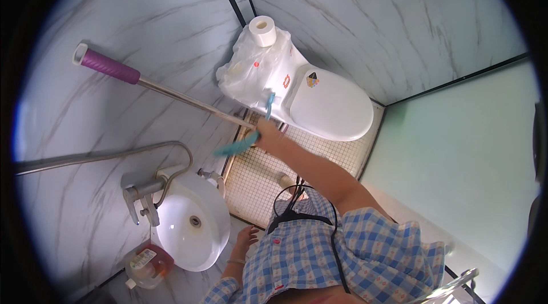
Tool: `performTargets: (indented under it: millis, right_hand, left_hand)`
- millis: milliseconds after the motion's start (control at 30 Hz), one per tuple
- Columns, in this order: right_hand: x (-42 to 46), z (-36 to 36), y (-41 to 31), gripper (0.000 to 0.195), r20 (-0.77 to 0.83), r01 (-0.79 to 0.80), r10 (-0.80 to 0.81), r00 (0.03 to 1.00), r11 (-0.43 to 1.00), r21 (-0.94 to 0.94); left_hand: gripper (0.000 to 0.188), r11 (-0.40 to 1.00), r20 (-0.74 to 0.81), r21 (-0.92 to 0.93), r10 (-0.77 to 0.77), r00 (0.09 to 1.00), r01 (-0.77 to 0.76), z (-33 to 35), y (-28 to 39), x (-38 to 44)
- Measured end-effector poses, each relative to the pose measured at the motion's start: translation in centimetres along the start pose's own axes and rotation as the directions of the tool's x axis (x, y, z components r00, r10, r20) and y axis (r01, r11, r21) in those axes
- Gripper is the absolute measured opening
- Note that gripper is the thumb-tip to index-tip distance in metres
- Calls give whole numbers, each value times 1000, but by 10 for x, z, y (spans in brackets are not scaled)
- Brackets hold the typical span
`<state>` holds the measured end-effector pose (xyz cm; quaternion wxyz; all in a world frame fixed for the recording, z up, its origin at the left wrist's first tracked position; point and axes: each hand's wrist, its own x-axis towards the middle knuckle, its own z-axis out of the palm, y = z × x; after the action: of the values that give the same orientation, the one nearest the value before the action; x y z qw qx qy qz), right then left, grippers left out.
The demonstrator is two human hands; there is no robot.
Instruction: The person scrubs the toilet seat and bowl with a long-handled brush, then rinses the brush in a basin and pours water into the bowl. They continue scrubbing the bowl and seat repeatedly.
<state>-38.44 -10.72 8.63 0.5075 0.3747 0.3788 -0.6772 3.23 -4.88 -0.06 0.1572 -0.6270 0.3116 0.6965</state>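
Note:
My right hand point(267, 133) reaches forward and grips a curved teal item point(236, 148). The item is blurred, so I cannot tell its exact kind; one end points up towards the toilet and the other to the lower left. A metal pole with a purple grip point(110, 65) slants along the wall and passes out of sight behind this hand. Whether the hand touches the pole, I cannot tell. Low beside my blue checked shirt hangs my left hand point(247, 237), fingers slightly apart with nothing in them, just right of the white washbasin point(220, 218).
Ahead stands a white toilet point(332, 105), lid down. Its tank has a plastic cover point(246, 71) and a toilet paper roll point(262, 31) on it. A faucet point(143, 197) with a hose and a bottle of reddish liquid point(150, 266) border the basin. Frosted panel point(454, 154) at right.

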Motion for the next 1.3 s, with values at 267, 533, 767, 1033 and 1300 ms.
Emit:
performTargets:
  millis: [267, 533, 767, 1033, 1300]
  right_hand:
    - [-21, -15, 57, 9, 16, -65, 69, 997, 981, -185]
    - [-32, -83, 57, 15, -1, -44, 45, 999, 981, -189]
    - [8, -124, 30, 22, -45, 86, -99, 994, 968, -236]
    - [94, -61, 33, 20, 50, -195, 198, 979, 979, -59]
    - [25, -147, 13, 21, 26, -87, 91, 996, 990, -110]
  left_hand:
    - [31, 999, -70, -35, -19, 997, 16, -22, -10, -7]
    - [33, 998, -22, -29, 62, 998, -62, -4, 11, -16]
    - [33, 998, -57, 37, -46, 997, 48, -20, -27, -1]
    - [39, 1000, -46, -2, 0, 999, -1, 0, -24, -10]
    - [40, 994, -19, -63, -87, 996, 86, 12, -45, -11]
